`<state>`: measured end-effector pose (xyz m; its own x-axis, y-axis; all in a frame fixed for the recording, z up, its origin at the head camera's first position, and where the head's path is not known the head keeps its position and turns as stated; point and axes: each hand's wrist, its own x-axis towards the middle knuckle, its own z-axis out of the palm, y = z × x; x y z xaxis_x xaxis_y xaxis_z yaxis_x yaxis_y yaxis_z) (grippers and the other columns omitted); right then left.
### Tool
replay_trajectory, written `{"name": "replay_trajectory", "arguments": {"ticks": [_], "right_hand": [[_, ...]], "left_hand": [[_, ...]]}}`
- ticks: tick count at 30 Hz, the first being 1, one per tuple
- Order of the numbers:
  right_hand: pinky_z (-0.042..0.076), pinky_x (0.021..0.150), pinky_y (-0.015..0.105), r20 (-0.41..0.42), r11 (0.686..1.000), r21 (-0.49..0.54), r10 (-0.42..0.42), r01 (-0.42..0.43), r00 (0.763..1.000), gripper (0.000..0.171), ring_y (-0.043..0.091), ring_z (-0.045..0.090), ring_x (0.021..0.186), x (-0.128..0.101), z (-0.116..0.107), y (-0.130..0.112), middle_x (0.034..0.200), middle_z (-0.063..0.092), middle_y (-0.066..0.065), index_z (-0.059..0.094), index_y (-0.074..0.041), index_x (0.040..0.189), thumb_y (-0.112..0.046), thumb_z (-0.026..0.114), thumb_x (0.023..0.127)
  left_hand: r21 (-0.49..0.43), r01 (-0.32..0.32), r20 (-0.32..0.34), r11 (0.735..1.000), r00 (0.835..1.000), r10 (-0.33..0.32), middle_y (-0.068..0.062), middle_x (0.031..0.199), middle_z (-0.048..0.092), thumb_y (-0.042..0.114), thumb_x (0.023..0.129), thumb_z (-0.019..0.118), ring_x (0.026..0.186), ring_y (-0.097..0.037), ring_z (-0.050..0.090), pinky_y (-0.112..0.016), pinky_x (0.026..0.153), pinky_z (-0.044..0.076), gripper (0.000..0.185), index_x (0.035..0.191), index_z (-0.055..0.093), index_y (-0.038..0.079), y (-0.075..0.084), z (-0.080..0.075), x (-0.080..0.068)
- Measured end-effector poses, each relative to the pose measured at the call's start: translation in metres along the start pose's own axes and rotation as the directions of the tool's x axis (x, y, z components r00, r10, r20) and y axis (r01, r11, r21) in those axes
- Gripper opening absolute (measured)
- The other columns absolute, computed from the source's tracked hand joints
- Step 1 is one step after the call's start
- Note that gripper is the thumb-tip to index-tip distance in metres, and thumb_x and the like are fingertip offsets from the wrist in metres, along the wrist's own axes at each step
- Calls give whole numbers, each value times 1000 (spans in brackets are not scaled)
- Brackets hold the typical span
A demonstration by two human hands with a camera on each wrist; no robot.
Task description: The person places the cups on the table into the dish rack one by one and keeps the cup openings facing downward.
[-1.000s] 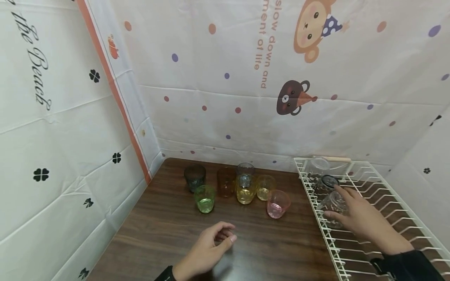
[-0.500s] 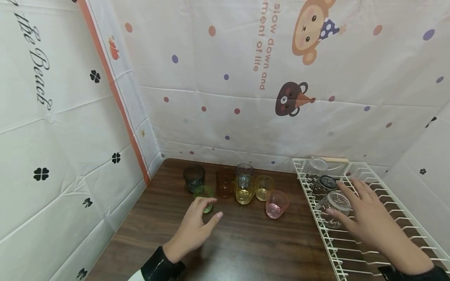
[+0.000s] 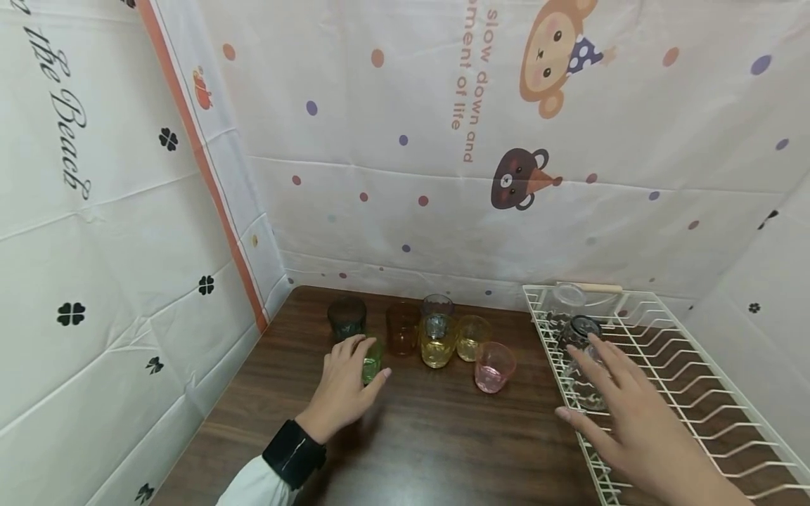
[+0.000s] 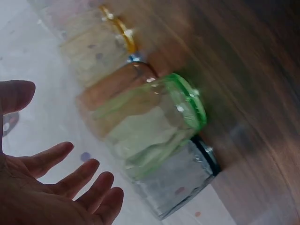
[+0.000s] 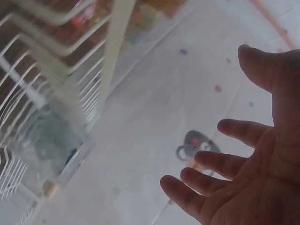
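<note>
My left hand (image 3: 344,383) is at the green glass (image 3: 372,364) on the wooden table and partly hides it in the head view. In the left wrist view its fingers are spread, with a gap between them and the green glass (image 4: 154,126). Behind stands a dark grey glass (image 3: 346,316). My right hand (image 3: 639,422) is held over the white wire rack (image 3: 709,379), fingers apart, holding nothing. It partly covers a clear glass (image 3: 591,399) in the rack. Beyond its fingertips are a dark-based glass (image 3: 581,329) and another clear glass (image 3: 567,299).
An amber glass (image 3: 401,330), two yellowish glasses, one of them tall (image 3: 436,344) and one short (image 3: 472,339), and a pink glass (image 3: 494,367) stand right of the green one. A clear glass (image 3: 438,303) is behind them. Printed white cloth (image 3: 354,140) hangs behind the table.
My left hand has moved left and forward to the green glass. My right hand has drawn off the clear glass in the rack and its fingers have spread.
</note>
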<state>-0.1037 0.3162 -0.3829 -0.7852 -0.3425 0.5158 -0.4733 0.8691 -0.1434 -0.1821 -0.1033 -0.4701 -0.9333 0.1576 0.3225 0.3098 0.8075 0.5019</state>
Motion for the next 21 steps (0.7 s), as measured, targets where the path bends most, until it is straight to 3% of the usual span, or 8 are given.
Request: {"name": "replay_trajectory", "arguments": {"ticks": [6,10,11,16,18,20,21], "right_hand": [[10,139,45,43,999,29,13,-15,999,93,49,38,153,-6,4,-17,171,37,20,41,-24,165,-40,88,87],[-1,133,20,46,1000,15,4,-5,999,96,48,43,149,-8,11,-22,169,40,19,41,-26,165,-42,90,84],[-5,127,11,35,1000,10,-10,10,999,97,48,45,147,-8,13,-23,168,42,19,42,-25,165,-41,91,83],[-5,118,0,21,999,7,-42,42,999,98,46,50,142,-6,20,-32,166,45,18,44,-27,164,-43,93,80],[-3,118,0,27,999,11,-41,41,999,97,45,51,141,-5,21,-35,166,45,16,45,-28,163,-43,93,80],[18,132,20,44,1000,8,-29,29,999,96,44,51,141,-6,22,-37,166,45,16,46,-29,162,-45,93,80],[30,131,32,56,1000,8,-18,18,998,95,43,52,141,-5,21,-38,166,45,15,46,-29,162,-45,92,80]], "left_hand": [[77,-15,18,997,1000,13,-26,157,50,39,103,71,147,-46,45,-68,117,39,64,154,53,4,-7,7,12],[118,-44,15,992,999,43,-29,154,52,33,103,71,145,-47,48,-66,114,42,61,153,53,2,-12,13,17],[123,-46,18,991,999,44,-30,154,52,32,103,71,145,-46,48,-65,115,42,61,153,53,2,-13,14,18],[151,-39,50,988,998,31,-29,157,48,31,104,69,148,-46,44,-66,118,39,61,155,51,3,-15,19,25],[178,-42,59,983,998,32,-27,156,49,32,105,67,147,-45,44,-66,118,39,61,156,51,3,-16,23,26],[205,-56,64,977,997,43,-27,154,49,31,106,66,145,-45,45,-66,115,40,60,155,51,2,-17,27,26],[229,-68,66,971,996,54,-27,153,49,30,106,65,144,-45,45,-66,114,42,59,156,50,2,-17,28,26]]}}
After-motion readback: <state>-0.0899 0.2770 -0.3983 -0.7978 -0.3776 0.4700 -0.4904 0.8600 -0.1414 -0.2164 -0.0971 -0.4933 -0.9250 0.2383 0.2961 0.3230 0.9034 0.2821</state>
